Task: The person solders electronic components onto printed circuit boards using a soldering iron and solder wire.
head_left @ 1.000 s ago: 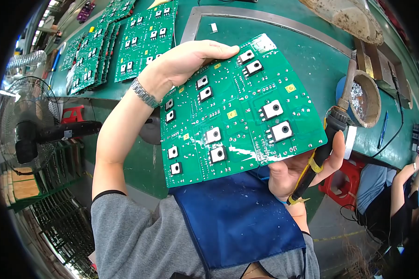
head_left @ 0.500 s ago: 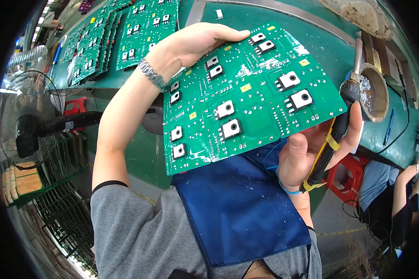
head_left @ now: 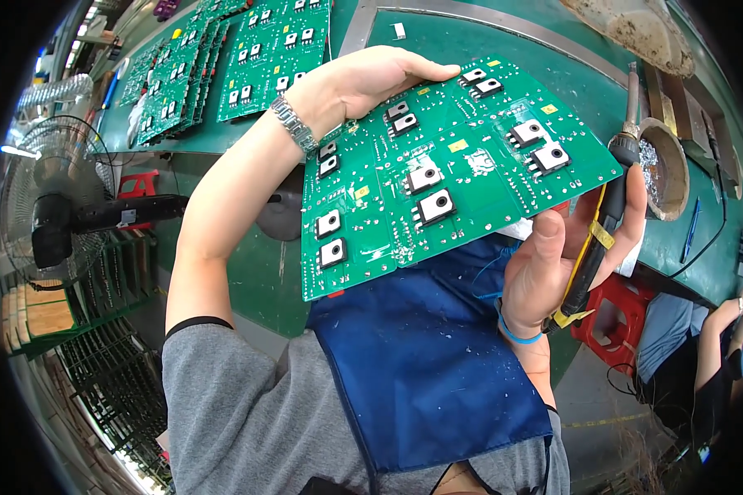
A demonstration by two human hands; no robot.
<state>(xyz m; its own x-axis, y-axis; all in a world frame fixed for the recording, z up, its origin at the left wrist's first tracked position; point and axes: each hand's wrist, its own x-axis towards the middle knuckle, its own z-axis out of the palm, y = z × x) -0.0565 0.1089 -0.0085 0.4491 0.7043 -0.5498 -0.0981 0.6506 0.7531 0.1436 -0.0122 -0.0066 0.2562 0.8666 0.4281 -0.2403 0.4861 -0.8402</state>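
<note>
A large green circuit board (head_left: 470,198) is held up at a tilt in front of me, with pairs of black-and-silver power transistors and small yellow squares on its face. Along its far edge, my left hand (head_left: 371,78) grips it, thumb on the top edge and other fingers hidden behind. My right hand (head_left: 545,268) is by the near right corner and holds a soldering iron (head_left: 590,256) between its fingers. The iron has a black grip with yellow tape, and its metal shaft points away from me. Whether the right fingers touch the board's underside is hidden.
More circuit boards (head_left: 276,58) stand at the far left of the green bench (head_left: 553,66). On the right are a round pot (head_left: 667,165) with silvery bits and a blue pen (head_left: 691,231). A fan (head_left: 54,214) stands left; another person's arm (head_left: 718,330) shows at lower right.
The board has shifted slightly right and its tilt has changed a little. Both hands have moved rightward with it. The soldering iron is still in my right hand.
</note>
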